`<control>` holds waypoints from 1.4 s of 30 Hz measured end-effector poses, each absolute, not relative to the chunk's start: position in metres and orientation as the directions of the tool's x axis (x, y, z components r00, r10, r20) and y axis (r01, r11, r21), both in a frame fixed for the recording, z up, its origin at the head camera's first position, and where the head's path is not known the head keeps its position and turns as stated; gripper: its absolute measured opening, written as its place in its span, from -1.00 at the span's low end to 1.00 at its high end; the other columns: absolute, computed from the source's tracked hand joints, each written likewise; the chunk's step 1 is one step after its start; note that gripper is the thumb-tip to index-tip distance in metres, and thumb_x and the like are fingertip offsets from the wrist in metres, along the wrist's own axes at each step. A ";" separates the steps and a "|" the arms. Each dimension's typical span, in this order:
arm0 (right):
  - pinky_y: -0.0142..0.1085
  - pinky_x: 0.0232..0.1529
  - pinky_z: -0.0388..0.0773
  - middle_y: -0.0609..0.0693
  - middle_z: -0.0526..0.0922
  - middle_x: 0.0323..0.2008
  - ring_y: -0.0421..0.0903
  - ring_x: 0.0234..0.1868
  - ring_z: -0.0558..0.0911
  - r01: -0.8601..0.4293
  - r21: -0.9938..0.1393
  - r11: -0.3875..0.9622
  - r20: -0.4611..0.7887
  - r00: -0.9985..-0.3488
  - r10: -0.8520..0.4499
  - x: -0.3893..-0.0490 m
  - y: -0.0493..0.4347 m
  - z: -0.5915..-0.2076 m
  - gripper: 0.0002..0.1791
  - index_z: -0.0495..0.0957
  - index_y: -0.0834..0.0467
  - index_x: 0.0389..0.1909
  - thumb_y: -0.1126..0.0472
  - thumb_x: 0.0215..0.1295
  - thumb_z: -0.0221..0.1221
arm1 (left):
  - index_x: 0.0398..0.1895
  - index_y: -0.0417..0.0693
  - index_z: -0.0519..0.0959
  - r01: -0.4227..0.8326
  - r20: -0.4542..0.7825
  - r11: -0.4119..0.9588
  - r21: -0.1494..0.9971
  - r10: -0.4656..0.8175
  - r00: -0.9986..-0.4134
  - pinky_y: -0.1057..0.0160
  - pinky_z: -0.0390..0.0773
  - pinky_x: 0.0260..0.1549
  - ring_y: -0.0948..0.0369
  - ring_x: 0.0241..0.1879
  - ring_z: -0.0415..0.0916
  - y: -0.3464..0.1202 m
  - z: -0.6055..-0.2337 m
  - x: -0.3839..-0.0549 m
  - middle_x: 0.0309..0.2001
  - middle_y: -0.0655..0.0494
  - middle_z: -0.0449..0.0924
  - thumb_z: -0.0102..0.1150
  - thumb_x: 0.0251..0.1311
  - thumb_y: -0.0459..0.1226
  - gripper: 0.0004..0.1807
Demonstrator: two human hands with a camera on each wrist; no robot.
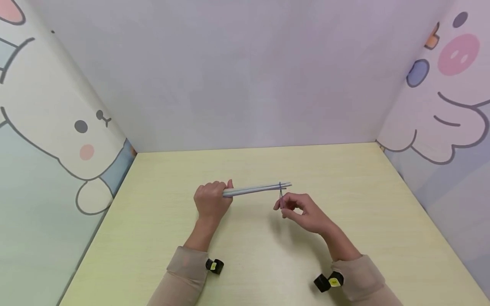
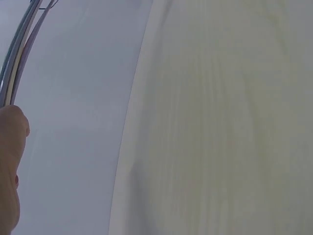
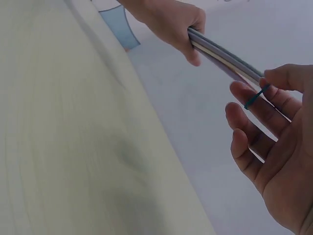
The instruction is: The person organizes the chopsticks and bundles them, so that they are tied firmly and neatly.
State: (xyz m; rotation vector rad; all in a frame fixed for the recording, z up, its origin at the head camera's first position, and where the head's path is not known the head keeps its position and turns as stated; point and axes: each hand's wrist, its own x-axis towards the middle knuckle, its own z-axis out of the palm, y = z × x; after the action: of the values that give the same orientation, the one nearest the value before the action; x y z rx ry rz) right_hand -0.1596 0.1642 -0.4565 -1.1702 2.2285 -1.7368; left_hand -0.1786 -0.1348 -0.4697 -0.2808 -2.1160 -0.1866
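My left hand (image 1: 212,199) grips a bundle of several thin sticks (image 1: 252,189) at one end, thumb up, above the table. Blue-grey, cream and purple sticks (image 3: 222,55) show in the right wrist view. A teal rubber band (image 3: 257,97) loops over the bundle near its free end and stretches down to my right hand (image 1: 304,212). There the band passes around the fingers, with the thumb close by. At the left edge of the left wrist view, part of the left hand (image 2: 10,161) shows below the sticks (image 2: 20,56).
Under both hands lies a pale yellow wood-grain table (image 1: 153,255). A plain light wall (image 1: 245,76) stands behind it, and side panels (image 1: 42,178) with cartoon animals flank it. Black wrist cameras (image 1: 215,266) sit at both cuffs.
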 end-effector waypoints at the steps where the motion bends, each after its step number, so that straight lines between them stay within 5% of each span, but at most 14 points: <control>1: -0.25 -0.31 0.59 0.11 0.71 -0.23 -0.01 -0.28 0.68 -0.495 -0.868 0.048 0.369 -0.706 -0.604 -0.160 0.163 -0.457 -0.79 0.54 0.19 -0.30 0.53 0.40 0.04 | -0.79 -0.10 0.51 0.270 0.852 0.963 0.023 0.123 -0.510 0.24 0.18 -0.75 0.16 -0.83 0.23 -0.135 -0.469 -0.178 -0.81 0.12 0.36 0.32 0.10 -0.20 -0.63; 5: -0.22 -0.35 0.61 0.29 0.69 -0.31 0.04 -0.49 0.67 -0.372 -0.928 0.017 0.304 -0.784 -0.541 -0.160 0.158 -0.461 -0.71 0.59 0.33 -0.22 0.37 0.58 -0.11 | -0.80 -0.08 0.47 0.274 0.864 0.961 0.032 0.111 -0.490 0.22 0.18 -0.75 0.16 -0.84 0.23 -0.134 -0.466 -0.178 -0.82 0.12 0.35 0.27 0.18 -0.16 -0.58; 10: -0.22 -0.44 0.61 0.29 0.70 -0.37 -0.07 -0.59 0.65 -0.192 -0.978 0.080 0.142 -0.897 -0.419 -0.160 0.150 -0.468 -0.67 0.59 0.44 -0.20 0.23 0.58 0.00 | -0.81 -0.05 0.39 0.284 0.862 0.958 0.039 0.112 -0.495 0.22 0.15 -0.77 0.19 -0.84 0.14 -0.134 -0.464 -0.177 -0.83 0.14 0.28 0.19 0.28 -0.12 -0.51; 13: -0.21 -0.50 0.60 0.26 0.72 -0.38 -0.09 -0.61 0.62 -0.254 -0.957 0.139 0.175 -0.889 -0.424 -0.158 0.142 -0.470 -0.78 0.62 0.44 -0.18 0.33 0.49 0.10 | -0.82 -0.05 0.34 0.285 0.855 0.958 0.036 0.118 -0.506 0.24 0.11 -0.78 0.22 -0.82 0.05 -0.134 -0.464 -0.176 -0.84 0.14 0.23 0.20 0.28 -0.13 -0.48; 16: -0.29 -0.52 0.58 0.18 0.73 -0.39 -0.12 -0.61 0.62 -0.483 -0.862 0.151 0.368 -0.803 -0.469 -0.154 0.133 -0.472 -0.91 0.68 0.33 -0.22 0.46 0.34 0.21 | -0.84 -0.05 0.30 0.276 0.847 0.960 0.041 0.113 -0.519 0.25 0.06 -0.78 0.22 -0.81 -0.01 -0.135 -0.463 -0.176 -0.85 0.14 0.18 0.20 0.25 -0.17 -0.48; 20: -0.47 -0.47 0.54 0.03 0.73 -0.39 -0.22 -0.54 0.63 -0.802 -0.588 0.107 0.656 -0.549 -0.518 -0.150 0.121 -0.473 -0.79 0.71 0.24 -0.19 0.51 0.19 0.32 | -0.87 -0.05 0.25 0.255 0.833 0.965 0.055 0.097 -0.545 0.27 -0.02 -0.77 0.23 -0.80 -0.06 -0.134 -0.462 -0.177 -0.85 0.16 0.12 0.18 0.20 -0.22 -0.49; 22: -0.51 -0.43 0.53 -0.01 0.73 -0.37 -0.25 -0.48 0.64 -0.880 -0.461 0.113 0.727 -0.448 -0.520 -0.147 0.116 -0.473 -0.78 0.70 0.25 -0.07 0.41 0.26 0.31 | -0.88 -0.05 0.24 0.241 0.820 0.969 0.061 0.089 -0.565 0.28 -0.04 -0.77 0.24 -0.80 -0.08 -0.134 -0.461 -0.177 -0.86 0.17 0.11 0.17 0.19 -0.24 -0.49; 25: -0.53 -0.39 0.53 -0.01 0.73 -0.30 -0.27 -0.47 0.64 -0.901 -0.421 0.107 0.751 -0.412 -0.516 -0.140 0.108 -0.474 -0.57 0.55 0.28 0.23 0.18 0.41 0.23 | -0.89 -0.04 0.24 0.207 0.794 0.976 0.069 0.072 -0.604 0.27 -0.06 -0.78 0.25 -0.80 -0.08 -0.134 -0.460 -0.177 -0.86 0.17 0.11 0.15 0.19 -0.25 -0.49; 29: -0.48 -0.36 0.57 0.12 0.71 -0.18 -0.26 -0.51 0.65 -0.848 -0.530 0.007 0.737 -0.465 -0.490 -0.128 0.098 -0.481 -0.28 0.11 0.24 0.54 0.13 0.48 0.13 | -0.90 -0.04 0.24 0.165 0.761 0.984 0.070 0.054 -0.647 0.27 -0.07 -0.79 0.25 -0.80 -0.07 -0.136 -0.461 -0.177 -0.87 0.17 0.10 0.12 0.21 -0.24 -0.48; 34: -0.32 -0.37 0.65 0.23 0.66 -0.03 -0.10 -0.51 0.71 -0.692 -0.710 -0.129 0.683 -0.633 -0.366 -0.115 0.091 -0.484 -0.01 -0.46 0.20 0.59 0.53 0.43 0.03 | -0.90 -0.03 0.23 0.147 0.755 0.987 0.069 0.045 -0.654 0.26 -0.06 -0.80 0.24 -0.80 -0.06 -0.137 -0.462 -0.177 -0.87 0.17 0.11 0.13 0.20 -0.24 -0.48; 38: -0.23 -0.40 0.67 0.02 0.69 -0.01 -0.07 -0.55 0.70 -0.453 -0.865 -0.217 0.495 -0.841 -0.217 -0.105 0.086 -0.478 0.01 -0.45 0.01 0.62 0.61 0.41 -0.07 | -0.90 -0.04 0.25 0.145 0.759 0.988 0.052 0.056 -0.648 0.23 0.00 -0.81 0.21 -0.81 -0.03 -0.136 -0.461 -0.176 -0.87 0.15 0.14 0.15 0.19 -0.24 -0.49; 42: -0.22 -0.41 0.67 0.10 0.71 -0.15 -0.12 -0.58 0.67 -0.323 -0.921 -0.216 0.354 -0.928 -0.121 -0.104 0.081 -0.473 -0.16 -0.25 0.02 0.64 0.40 0.53 -0.01 | -0.90 -0.06 0.28 0.149 0.756 0.989 0.021 0.082 -0.649 0.22 0.06 -0.82 0.20 -0.83 0.00 -0.134 -0.460 -0.175 -0.88 0.13 0.18 0.19 0.16 -0.24 -0.50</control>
State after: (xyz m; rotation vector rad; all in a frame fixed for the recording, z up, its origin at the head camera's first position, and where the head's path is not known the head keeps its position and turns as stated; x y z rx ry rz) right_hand -0.1039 0.0809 -0.4732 -0.5850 2.0438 -2.4912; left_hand -0.1749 -0.1340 -0.4604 -0.1598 -2.2801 -0.1021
